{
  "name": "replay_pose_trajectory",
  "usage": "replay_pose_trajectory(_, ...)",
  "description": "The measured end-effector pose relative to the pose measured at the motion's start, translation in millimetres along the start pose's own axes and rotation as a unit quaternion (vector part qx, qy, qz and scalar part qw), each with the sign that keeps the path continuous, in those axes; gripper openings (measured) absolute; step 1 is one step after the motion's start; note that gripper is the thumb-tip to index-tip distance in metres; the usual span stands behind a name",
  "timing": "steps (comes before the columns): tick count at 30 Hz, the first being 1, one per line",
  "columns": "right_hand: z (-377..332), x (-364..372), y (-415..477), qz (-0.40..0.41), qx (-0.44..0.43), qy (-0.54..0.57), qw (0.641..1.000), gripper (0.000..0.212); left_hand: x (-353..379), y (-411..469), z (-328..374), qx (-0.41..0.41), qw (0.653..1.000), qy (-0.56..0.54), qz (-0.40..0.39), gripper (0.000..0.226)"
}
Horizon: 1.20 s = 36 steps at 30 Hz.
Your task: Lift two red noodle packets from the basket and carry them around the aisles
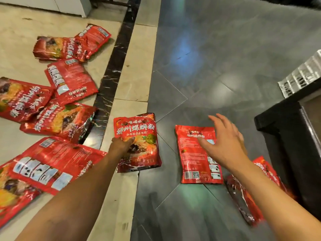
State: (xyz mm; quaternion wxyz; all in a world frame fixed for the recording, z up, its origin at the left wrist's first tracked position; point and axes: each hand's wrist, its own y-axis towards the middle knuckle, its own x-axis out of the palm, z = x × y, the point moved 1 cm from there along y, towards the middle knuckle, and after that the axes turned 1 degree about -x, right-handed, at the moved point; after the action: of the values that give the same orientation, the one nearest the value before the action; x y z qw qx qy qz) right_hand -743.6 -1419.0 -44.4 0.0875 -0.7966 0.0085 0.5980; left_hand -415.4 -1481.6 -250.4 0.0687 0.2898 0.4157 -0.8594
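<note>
Left hand on front-up red packet, right hand hovering open.

My left hand grips the front-up packet at its left edge, where beige border meets grey floor. My right hand, fingers spread, holds nothing above the back-up packet. More red packets lie scattered left; black cabinet right.

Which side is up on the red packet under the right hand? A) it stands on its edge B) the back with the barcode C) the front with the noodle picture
B: the red packet beneath the open right hand lies flat, barcode and small print showing.
</note>
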Motion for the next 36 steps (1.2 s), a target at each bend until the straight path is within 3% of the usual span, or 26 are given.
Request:
replay_pose_trajectory(4, 10.0, -3.1, -5.8, 0.011, 0.031, 0.008, 0.999, 0.078, 11.7, 20.4, -14.0, -0.085, 0.996, -0.024, 0.02, 0.118)
replay_pose_trajectory(8, 17.8, -0.2, -12.0, 0.011, 0.044, -0.007, 0.999, 0.079, 23.2, 71.4, -36.6, -0.099, 0.992, -0.081, -0.021, 0.135)
replay_pose_trajectory(9, 18.9, 0.7, -12.8, 0.009, 0.045, -0.007, 0.999, 0.08, 19.4, 66.7, -34.4, -0.099, 0.989, -0.102, -0.043, 0.129)
replay_pose_trajectory(12, 19.5, 1.4, -12.0, 0.009, 0.041, -0.007, 0.999, 0.082, 10.1, 26.2, -11.3, -0.085, 0.97, -0.174, -0.15, 0.067)
replay_pose_trajectory(14, 19.5, 2.0, -10.4, 0.008, 0.038, -0.009, 0.999, 0.083, 9.3, 9.5, 1.2, -0.058, 0.959, -0.207, -0.187, 0.046)
replay_pose_trajectory(21, 23.1, 8.7, 4.3, -0.004, 0.049, 0.005, 0.999, 0.084, -12.5, -35.6, 35.3, 0.061, 0.949, -0.235, -0.201, 0.041)
replay_pose_trajectory(26, 21.5, 31.9, 20.6, -0.057, 0.066, 0.005, 0.996, 0.084, -81.9, -91.2, 77.0, 0.169, 0.945, -0.234, -0.152, 0.037)
replay_pose_trajectory(32, 16.8, 70.9, 25.4, -0.139, 0.066, -0.03, 0.988, 0.085, -166.3, -165.9, 81.5, 0.218, 0.931, -0.274, -0.106, 0.024)
replay_pose_trajectory(36, 6.5, 99.9, 22.7, -0.182, 0.073, -0.045, 0.98, 0.088, -189.7, -175.8, 57.5, 0.21, 0.929, -0.296, -0.068, 0.06)
